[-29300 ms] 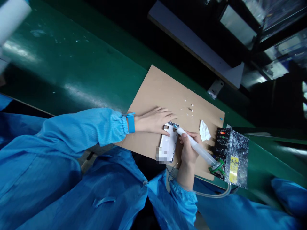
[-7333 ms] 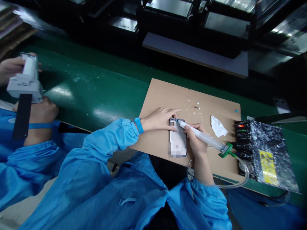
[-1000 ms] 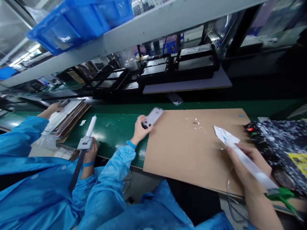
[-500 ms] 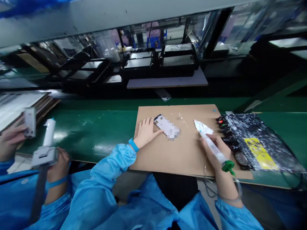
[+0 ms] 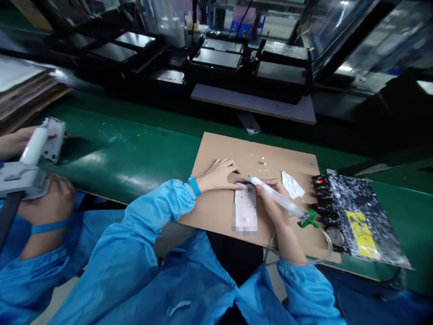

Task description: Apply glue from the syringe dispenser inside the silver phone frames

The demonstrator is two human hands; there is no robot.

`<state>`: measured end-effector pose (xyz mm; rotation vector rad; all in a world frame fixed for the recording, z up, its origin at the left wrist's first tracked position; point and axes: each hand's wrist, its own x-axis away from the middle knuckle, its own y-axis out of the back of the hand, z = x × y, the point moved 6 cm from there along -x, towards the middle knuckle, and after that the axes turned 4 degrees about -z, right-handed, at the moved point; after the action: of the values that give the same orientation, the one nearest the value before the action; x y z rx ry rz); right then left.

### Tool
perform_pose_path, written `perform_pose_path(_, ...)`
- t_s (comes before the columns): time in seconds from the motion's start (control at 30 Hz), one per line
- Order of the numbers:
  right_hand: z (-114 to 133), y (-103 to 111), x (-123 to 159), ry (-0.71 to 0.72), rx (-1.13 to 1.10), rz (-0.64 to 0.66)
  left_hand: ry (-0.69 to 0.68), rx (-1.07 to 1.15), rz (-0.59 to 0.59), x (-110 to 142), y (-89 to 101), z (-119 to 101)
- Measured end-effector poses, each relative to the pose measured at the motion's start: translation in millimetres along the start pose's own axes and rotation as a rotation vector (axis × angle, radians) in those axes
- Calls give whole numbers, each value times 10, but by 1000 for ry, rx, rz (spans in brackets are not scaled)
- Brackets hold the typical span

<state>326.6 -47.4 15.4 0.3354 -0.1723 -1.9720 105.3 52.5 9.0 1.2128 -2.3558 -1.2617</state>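
Observation:
A pale phone housing [image 5: 246, 205], partly pixelated, lies on the brown cardboard sheet [image 5: 209, 210], turned lengthwise towards me. Beside its upper left corner is my left hand [image 5: 219, 175], fingers stretched out and thumb touching the edge. My right hand [image 5: 275, 203] grips a translucent dispensing syringe [image 5: 282, 201] with a green cap and a clear hose. Its blue tip points at the housing's top edge; whether it touches, I cannot tell. A crumpled white wipe [image 5: 292, 185] lies just past my right hand.
A dispenser box [image 5: 367, 216] with knobs and a gauge stands right. Behind the cardboard lies another phone part [image 5: 249, 122], below a shelf board [image 5: 253, 104] with black trays. On the left, a co-worker's hands hold a phone part [image 5: 54, 140] and a white syringe [image 5: 34, 146].
The phone housing has turned and come nearer to me. My right hand has brought the syringe left to its top edge, leaving the wipe behind. The whole view has tilted.

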Motion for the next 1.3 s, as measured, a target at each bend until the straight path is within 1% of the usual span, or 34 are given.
perform_pose_path(0.03,-56,-33,-13,-38,-14,2,4,-1,5,3,-4,-11)
perform_pose_path(0.1,-172,-26,-16,-83,-38,-23,-9,-5,26,7,-14,-35)
perform_pose_path(0.2,-266,48,18,-81,-46,-47,-50,3,43,17,-25,-61)
perform_pose_path(0.37,-243,78,45,-53,-2,-17,-79,4,17,46,-47,-86)
perform_pose_path(0.5,-234,46,43,-44,18,9,-107,-23,56,62,-90,-140)
perform_pose_path(0.63,-259,40,52,-50,37,15,-105,-4,84,61,-95,-162)
perform_pose_path(0.73,-270,32,61,-56,51,25,-103,-3,86,58,-95,-156)
perform_pose_path(0.9,-248,37,61,-40,63,1,-101,-9,92,49,-118,-134)
perform_pose_path(1.03,-241,33,47,-32,65,20,-99,-9,97,45,-119,-134)
perform_pose_path(1.3,-341,45,56,-53,68,16,-101,-2,96,47,-80,-161)
